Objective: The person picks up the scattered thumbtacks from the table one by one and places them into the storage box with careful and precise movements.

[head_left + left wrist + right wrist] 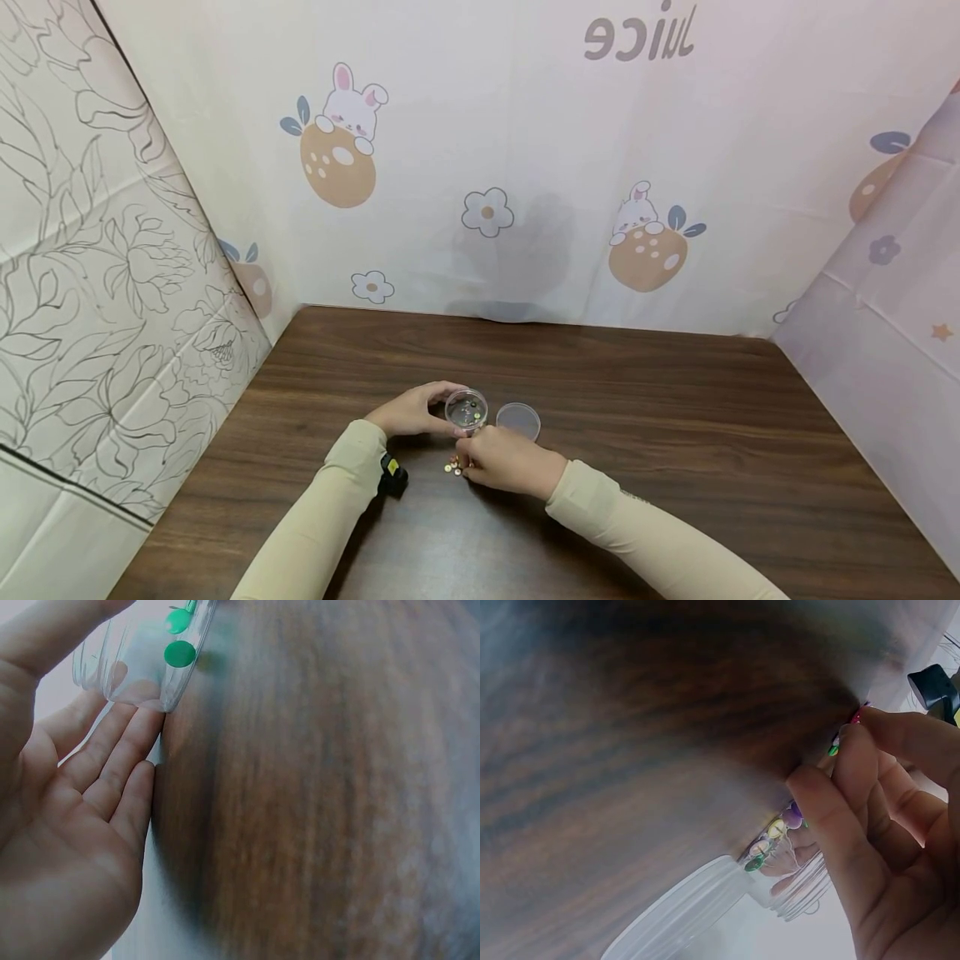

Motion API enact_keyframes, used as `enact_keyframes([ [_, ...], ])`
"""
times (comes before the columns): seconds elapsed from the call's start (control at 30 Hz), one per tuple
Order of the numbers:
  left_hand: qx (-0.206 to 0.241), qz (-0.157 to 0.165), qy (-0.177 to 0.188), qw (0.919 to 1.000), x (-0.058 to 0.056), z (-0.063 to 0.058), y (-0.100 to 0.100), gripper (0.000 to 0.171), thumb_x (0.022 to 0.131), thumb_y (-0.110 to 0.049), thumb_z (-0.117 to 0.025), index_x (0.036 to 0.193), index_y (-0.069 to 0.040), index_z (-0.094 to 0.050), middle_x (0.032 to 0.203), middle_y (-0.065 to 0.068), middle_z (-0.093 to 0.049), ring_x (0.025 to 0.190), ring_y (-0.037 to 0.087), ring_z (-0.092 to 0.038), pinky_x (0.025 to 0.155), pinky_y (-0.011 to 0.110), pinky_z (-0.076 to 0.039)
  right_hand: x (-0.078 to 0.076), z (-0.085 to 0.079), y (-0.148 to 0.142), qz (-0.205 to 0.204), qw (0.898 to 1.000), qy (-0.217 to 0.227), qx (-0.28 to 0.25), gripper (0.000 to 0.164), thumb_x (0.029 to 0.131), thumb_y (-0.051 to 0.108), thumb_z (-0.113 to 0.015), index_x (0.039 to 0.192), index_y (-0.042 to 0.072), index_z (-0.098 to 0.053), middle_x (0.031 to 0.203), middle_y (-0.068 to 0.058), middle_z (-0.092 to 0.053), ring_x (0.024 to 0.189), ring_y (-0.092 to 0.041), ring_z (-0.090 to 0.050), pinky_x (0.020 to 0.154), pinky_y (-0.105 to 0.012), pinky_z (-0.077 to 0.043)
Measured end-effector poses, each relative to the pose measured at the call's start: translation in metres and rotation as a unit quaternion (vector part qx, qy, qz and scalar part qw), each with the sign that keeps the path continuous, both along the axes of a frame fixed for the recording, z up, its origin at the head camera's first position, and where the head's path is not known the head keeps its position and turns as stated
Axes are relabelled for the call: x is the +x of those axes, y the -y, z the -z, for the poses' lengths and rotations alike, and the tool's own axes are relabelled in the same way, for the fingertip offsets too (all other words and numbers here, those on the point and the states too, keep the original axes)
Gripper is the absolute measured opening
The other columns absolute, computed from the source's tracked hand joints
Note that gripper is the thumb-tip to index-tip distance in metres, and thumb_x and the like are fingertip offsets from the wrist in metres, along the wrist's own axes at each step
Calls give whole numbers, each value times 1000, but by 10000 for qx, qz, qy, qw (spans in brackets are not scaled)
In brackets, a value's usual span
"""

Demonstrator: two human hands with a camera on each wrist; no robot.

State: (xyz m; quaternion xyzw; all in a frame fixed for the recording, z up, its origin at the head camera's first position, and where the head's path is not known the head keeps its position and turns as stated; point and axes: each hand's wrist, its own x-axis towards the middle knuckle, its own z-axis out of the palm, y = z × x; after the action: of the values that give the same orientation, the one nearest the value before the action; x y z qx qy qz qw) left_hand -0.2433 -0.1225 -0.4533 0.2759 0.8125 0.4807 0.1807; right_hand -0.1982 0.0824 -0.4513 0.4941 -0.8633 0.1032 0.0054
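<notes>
Clear plastic tub (454, 417) wrapped in our left hand (412, 412), we should hold it steady and take loose tacks (457, 472) by their heads; our right hand's grip (504, 458) is nearly closed beside them, though we cannot tell whether it pinches one.

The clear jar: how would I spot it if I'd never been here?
On the dark brown table, find the left hand of the person working there. Its thumb and fingers hold the clear jar. Unlike the similarly round, clear lid to its right, the jar has small green pieces inside.
</notes>
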Motion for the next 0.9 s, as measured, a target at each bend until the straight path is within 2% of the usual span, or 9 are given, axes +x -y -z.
enact_keyframes([
  [0.33,-1,-82,-19,10000,1,0,-1,70,75,-23,-78,135,-9,-45,127,15,-54,116,28,-48,99,53,-37,0,-1,0,-38,10000,-13,-8,14,81,16,-69,71,17,-60,62,13,-54,52,5,-41,48,-15,-40],
  [0.67,-39,-14,-41,10000,-1,3,-1,69,77,-23,-77,136,-9,-44,129,15,-52,117,27,-47,99,52,-38,-3,-4,-3,-136,9993,328,-118,7,84,17,-67,78,17,-64,66,13,-58,55,8,-43,50,-12,-40],
  [0.77,-4,18,-169,9999,-6,12,0,68,77,-22,-77,136,-10,-44,129,14,-53,117,26,-47,99,53,-38,-5,-6,-5,-160,9986,447,-247,8,86,15,-66,78,16,-63,67,12,-58,55,8,-44,50,-12,-40],
  [0.9,-76,15,-335,9994,-15,27,2,67,77,-24,-77,136,-17,-45,128,7,-55,115,18,-49,99,49,-39,-10,-10,-7,-34,9978,425,-506,8,87,12,-63,79,16,-62,70,12,-59,57,6,-45,52,-13,-41],
])
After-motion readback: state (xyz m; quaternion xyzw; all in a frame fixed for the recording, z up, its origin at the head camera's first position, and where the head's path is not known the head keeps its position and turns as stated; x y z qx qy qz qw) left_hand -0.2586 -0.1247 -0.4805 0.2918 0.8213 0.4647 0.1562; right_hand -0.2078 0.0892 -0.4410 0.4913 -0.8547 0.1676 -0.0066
